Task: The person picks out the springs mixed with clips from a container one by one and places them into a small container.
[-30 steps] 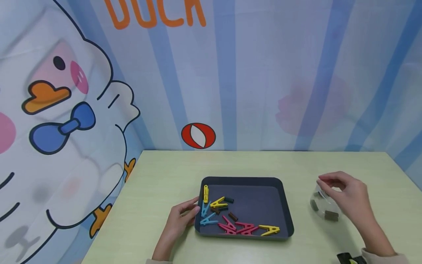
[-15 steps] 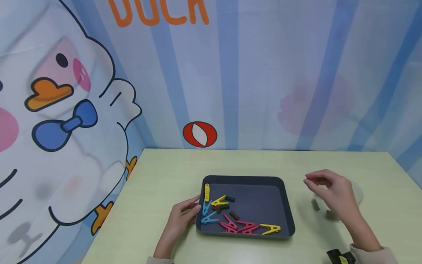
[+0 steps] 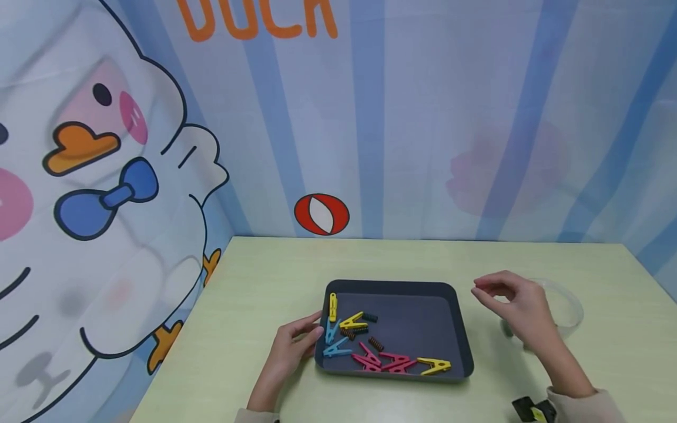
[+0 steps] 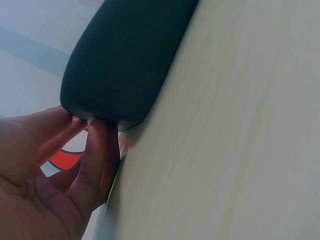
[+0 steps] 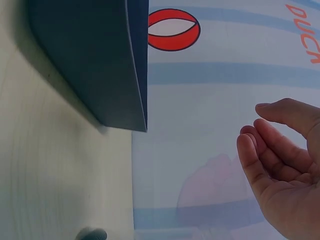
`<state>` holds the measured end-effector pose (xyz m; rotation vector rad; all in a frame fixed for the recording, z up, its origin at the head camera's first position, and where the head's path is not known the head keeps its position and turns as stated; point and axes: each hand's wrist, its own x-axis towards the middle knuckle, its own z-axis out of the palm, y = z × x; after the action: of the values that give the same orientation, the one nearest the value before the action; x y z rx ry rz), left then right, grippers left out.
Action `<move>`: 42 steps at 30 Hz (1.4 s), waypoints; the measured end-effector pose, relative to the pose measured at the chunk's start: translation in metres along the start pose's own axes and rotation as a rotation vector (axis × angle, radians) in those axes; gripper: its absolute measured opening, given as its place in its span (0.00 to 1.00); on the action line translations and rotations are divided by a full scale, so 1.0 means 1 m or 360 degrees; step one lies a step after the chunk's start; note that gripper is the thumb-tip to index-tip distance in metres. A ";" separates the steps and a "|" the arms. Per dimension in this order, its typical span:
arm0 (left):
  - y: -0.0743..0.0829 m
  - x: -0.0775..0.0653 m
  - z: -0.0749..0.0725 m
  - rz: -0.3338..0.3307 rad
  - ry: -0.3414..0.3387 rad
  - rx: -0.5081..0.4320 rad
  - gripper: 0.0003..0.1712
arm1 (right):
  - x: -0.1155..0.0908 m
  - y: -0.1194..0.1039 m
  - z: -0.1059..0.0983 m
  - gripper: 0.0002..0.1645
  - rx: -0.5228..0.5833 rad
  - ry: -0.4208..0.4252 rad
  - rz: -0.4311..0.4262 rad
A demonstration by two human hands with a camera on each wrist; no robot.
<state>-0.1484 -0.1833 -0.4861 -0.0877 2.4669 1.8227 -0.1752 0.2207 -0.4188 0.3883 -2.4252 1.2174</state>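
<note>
At the tray's left end, my left hand (image 3: pixel 291 349) holds the dark grey tray (image 3: pixel 465 352), thumb near the rim and fingertips against the outer wall (image 4: pixel 105 75). Yellow, blue and red clip pieces lie in the tray, such as a yellow clip piece (image 3: pixel 435 366), a blue one (image 3: pixel 337 348) and a red one (image 3: pixel 398 362). Several small coil springs (image 3: pixel 376 344) lie among them. My right hand (image 3: pixel 515 302) is raised to the right of the tray. In the right wrist view, its thumb and fingers curve with a gap between them, and nothing shows inside.
A clear round container (image 3: pixel 573 320) stands behind my right hand, partly hidden by it. Small dark pieces (image 3: pixel 506 329) show near its base. A light wood table (image 3: pixel 285 264) runs back to a blue striped backdrop (image 3: pixel 412 117).
My right hand has moved left from over the clear container towards the tray, uncovering the container's rim. My left hand has stayed at the tray, and the view has shifted slightly.
</note>
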 end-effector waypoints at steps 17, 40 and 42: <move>-0.002 0.002 0.001 -0.0023 -0.0003 -0.0020 0.23 | 0.008 -0.012 0.030 0.09 0.0126 -0.0096 0.0003; -0.004 0.004 -0.002 -0.0030 -0.0026 -0.0010 0.23 | 0.019 -0.016 0.081 0.09 0.0502 -0.0360 0.0032; -0.004 0.004 -0.001 -0.0026 -0.0028 -0.0008 0.23 | 0.019 -0.016 0.084 0.09 0.0524 -0.0381 0.0051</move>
<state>-0.1518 -0.1860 -0.4902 -0.0912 2.4429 1.8151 -0.2044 0.1419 -0.4439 0.6238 -2.4299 1.6769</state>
